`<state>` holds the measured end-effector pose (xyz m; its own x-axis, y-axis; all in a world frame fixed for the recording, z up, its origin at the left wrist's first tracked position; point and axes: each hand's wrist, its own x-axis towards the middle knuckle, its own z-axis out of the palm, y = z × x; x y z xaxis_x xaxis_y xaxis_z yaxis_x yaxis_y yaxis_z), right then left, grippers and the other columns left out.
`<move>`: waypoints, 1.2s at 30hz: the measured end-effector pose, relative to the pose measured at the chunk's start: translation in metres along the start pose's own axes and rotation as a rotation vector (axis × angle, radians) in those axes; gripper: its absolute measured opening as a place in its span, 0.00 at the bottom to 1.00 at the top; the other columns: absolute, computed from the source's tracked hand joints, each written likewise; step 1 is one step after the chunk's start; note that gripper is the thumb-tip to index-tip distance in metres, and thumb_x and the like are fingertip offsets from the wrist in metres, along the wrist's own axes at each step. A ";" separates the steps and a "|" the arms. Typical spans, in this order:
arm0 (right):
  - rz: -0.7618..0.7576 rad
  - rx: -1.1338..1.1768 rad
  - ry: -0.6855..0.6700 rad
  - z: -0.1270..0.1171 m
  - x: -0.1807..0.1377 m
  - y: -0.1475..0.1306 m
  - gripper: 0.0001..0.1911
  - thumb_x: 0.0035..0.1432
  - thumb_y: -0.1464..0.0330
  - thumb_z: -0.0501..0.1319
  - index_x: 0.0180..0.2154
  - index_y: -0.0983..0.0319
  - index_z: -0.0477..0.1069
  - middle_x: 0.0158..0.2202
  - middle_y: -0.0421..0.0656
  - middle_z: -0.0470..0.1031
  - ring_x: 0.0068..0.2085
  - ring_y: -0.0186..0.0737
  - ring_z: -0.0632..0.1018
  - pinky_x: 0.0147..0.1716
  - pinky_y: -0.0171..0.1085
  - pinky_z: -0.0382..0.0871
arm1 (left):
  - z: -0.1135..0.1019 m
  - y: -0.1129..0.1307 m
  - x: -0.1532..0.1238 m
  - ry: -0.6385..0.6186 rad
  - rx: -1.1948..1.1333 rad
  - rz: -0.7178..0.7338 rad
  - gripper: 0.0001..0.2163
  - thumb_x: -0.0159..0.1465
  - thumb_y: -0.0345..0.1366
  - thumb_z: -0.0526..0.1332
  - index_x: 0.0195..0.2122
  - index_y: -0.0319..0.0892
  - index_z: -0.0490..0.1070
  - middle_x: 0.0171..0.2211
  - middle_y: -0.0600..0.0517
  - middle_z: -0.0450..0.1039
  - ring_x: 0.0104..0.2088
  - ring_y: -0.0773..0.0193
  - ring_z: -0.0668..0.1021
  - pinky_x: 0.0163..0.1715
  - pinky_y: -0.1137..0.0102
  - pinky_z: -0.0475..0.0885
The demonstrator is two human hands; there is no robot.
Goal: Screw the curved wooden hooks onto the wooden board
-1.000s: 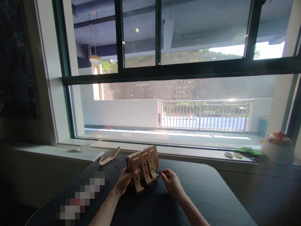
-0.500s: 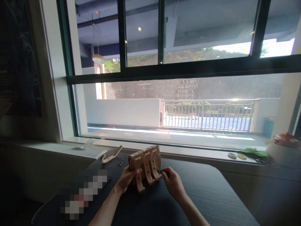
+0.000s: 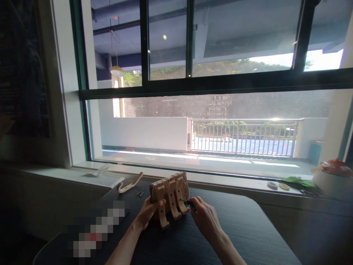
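My left hand point(image 3: 146, 214) grips the left end of a wooden hook rack point(image 3: 166, 186), a brown textured board with three light wooden hooks on its front. The thumb lies against the leftmost hook point(image 3: 161, 202). In my right hand point(image 3: 206, 217) is a screwdriver point(image 3: 191, 203) with a dark handle. Its shaft points left at a hole in the rightmost hook point(image 3: 179, 191); whether a screw is there is too small to tell. The rack is tilted over the dark table point(image 3: 231, 228). Beyond my left hand lie a loose wooden hook point(image 3: 131, 186) and several small screws point(image 3: 140, 193).
A pixelated patch point(image 3: 102, 228) covers something on the table's left. Behind the table run a windowsill and a radiator cover point(image 3: 91, 178) with a crumpled plastic bag point(image 3: 99, 171). Tape rolls point(image 3: 272, 185), green leafy material point(image 3: 299, 182) and a white pot point(image 3: 332, 186) stand at right.
My right hand has turned and shifted its grip on the screwdriver, so the dark handle shows more. My left hand and the rack are almost still. The view has tilted slightly.
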<state>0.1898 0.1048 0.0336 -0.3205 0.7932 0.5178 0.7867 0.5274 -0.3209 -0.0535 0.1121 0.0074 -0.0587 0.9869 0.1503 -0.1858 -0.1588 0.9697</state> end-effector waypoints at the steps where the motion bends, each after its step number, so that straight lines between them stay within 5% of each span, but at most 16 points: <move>1: -0.007 0.009 0.012 0.001 0.000 0.001 0.12 0.57 0.70 0.50 0.40 0.56 0.68 0.39 0.40 0.74 0.36 0.35 0.75 0.33 0.31 0.60 | 0.000 0.001 -0.001 -0.002 0.001 -0.001 0.19 0.45 0.40 0.69 0.39 0.39 0.75 0.32 0.48 0.77 0.34 0.56 0.77 0.32 0.69 0.70; 10: 0.366 0.371 -0.024 0.015 0.009 0.016 0.17 0.56 0.59 0.51 0.32 0.63 0.72 0.30 0.44 0.76 0.34 0.41 0.75 0.32 0.34 0.63 | 0.003 0.006 -0.003 -0.018 -0.005 0.010 0.20 0.44 0.40 0.69 0.39 0.39 0.75 0.33 0.47 0.77 0.35 0.55 0.77 0.33 0.69 0.70; 14: 0.341 0.232 -0.065 0.007 0.005 0.014 0.15 0.55 0.60 0.52 0.37 0.60 0.70 0.32 0.43 0.76 0.35 0.41 0.75 0.31 0.35 0.61 | 0.004 0.005 -0.003 -0.007 -0.005 0.015 0.21 0.44 0.39 0.69 0.40 0.39 0.75 0.33 0.48 0.77 0.36 0.55 0.76 0.33 0.69 0.69; 17: 0.169 0.081 -0.042 -0.002 0.002 0.009 0.14 0.54 0.65 0.54 0.44 0.56 0.66 0.37 0.40 0.75 0.34 0.38 0.75 0.30 0.33 0.60 | 0.005 0.007 -0.003 0.023 0.014 0.021 0.21 0.44 0.39 0.69 0.39 0.38 0.75 0.32 0.48 0.77 0.36 0.55 0.76 0.34 0.68 0.69; 21: -0.041 -0.002 -0.011 -0.007 0.000 0.003 0.11 0.57 0.70 0.50 0.39 0.55 0.68 0.37 0.38 0.73 0.35 0.34 0.74 0.31 0.31 0.59 | 0.005 0.008 -0.004 0.038 0.036 0.022 0.20 0.44 0.40 0.69 0.38 0.39 0.75 0.30 0.49 0.77 0.36 0.55 0.76 0.34 0.68 0.69; 25: 0.022 0.044 0.004 0.002 0.000 0.001 0.11 0.58 0.70 0.49 0.37 0.57 0.69 0.36 0.40 0.74 0.36 0.36 0.74 0.33 0.32 0.60 | 0.003 0.008 -0.004 -0.011 0.035 0.015 0.18 0.46 0.39 0.68 0.39 0.40 0.75 0.32 0.49 0.77 0.36 0.56 0.76 0.34 0.69 0.69; 31: 0.327 0.324 -0.028 0.020 0.006 0.011 0.16 0.57 0.61 0.49 0.34 0.61 0.72 0.31 0.43 0.76 0.35 0.40 0.75 0.32 0.34 0.62 | 0.001 0.006 -0.003 -0.020 0.021 0.002 0.19 0.45 0.39 0.69 0.39 0.40 0.75 0.32 0.49 0.77 0.34 0.57 0.77 0.33 0.69 0.69; 36: 0.343 0.351 -0.089 0.018 0.007 0.014 0.18 0.57 0.59 0.48 0.33 0.62 0.72 0.31 0.44 0.76 0.35 0.41 0.75 0.32 0.34 0.62 | 0.000 0.002 -0.001 -0.022 0.002 0.006 0.19 0.46 0.38 0.69 0.40 0.40 0.75 0.33 0.49 0.77 0.36 0.56 0.76 0.33 0.70 0.69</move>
<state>0.1893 0.1228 0.0185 -0.1303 0.9538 0.2708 0.6348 0.2901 -0.7161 -0.0540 0.1107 0.0094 -0.0379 0.9863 0.1605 -0.1837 -0.1647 0.9691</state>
